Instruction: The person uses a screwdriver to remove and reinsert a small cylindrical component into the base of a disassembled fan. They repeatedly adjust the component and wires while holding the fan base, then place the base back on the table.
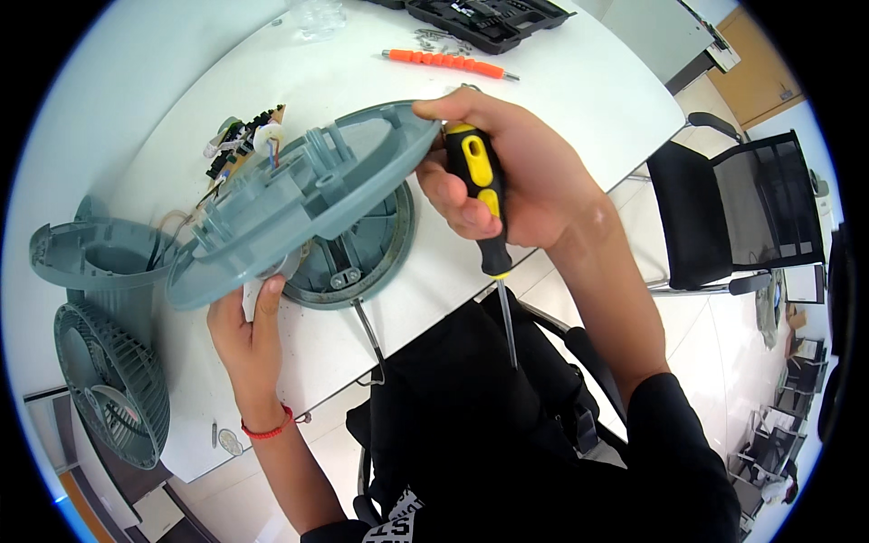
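A round grey-green plastic cover is held tilted above the white table, its ribbed inner side facing up. My left hand grips its near left edge from below, the fingers partly hidden beneath it. My right hand pinches the upper right rim between thumb and finger. The same hand also holds a black-and-yellow screwdriver against the palm, shaft pointing down toward my lap. Wires run from the cover to a circuit board lying behind it. Under the cover sits a matching round base, partly hidden.
A grey-green housing and a slatted round part stand at the left. Farther back lie an orange flexible shaft, loose screws and a black tool case. A bent metal rod overhangs the table's near edge. A black chair stands right.
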{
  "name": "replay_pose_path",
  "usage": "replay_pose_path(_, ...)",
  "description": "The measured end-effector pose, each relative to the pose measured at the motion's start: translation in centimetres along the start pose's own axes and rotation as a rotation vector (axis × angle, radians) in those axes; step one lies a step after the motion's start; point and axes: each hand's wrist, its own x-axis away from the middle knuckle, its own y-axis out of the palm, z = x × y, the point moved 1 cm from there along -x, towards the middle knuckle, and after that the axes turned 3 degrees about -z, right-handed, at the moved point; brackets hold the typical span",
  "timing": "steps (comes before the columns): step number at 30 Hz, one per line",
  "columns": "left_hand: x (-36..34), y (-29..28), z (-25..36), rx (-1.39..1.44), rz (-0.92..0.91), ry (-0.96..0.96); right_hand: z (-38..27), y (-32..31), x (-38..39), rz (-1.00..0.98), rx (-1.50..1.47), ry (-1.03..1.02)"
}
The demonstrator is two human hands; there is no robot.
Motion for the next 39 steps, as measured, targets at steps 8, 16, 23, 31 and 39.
replay_pose_path(8,1.4,-0.2,-1.8,0.018,0.013,-0.128,-0.1,0.8,-0.2,0.059,-0.018,0.002)
replay_pose_path(16,1.0,0.4,-0.5,0.155,0.089,-0.023,0.1,-0.2,-0.4,-0.027,-0.101,0.027)
replay_pose_path(23,1.0,0.2,-1.4,0.534,0.307,-0.162,0.2,-0.8,-0.6,0.0,-0.074,0.006)
replay_pose_path(31,1.4,-1.8,-1.8,0.341,0.299,-0.083,0.6,-0.6,-0.7,0.04,-0.095,0.042)
replay_pose_path(39,1.0,-5.9,-0.3,0.704,0.441,-0.251,1.5,0.2,0.0,-0.043,-0.134,0.075)
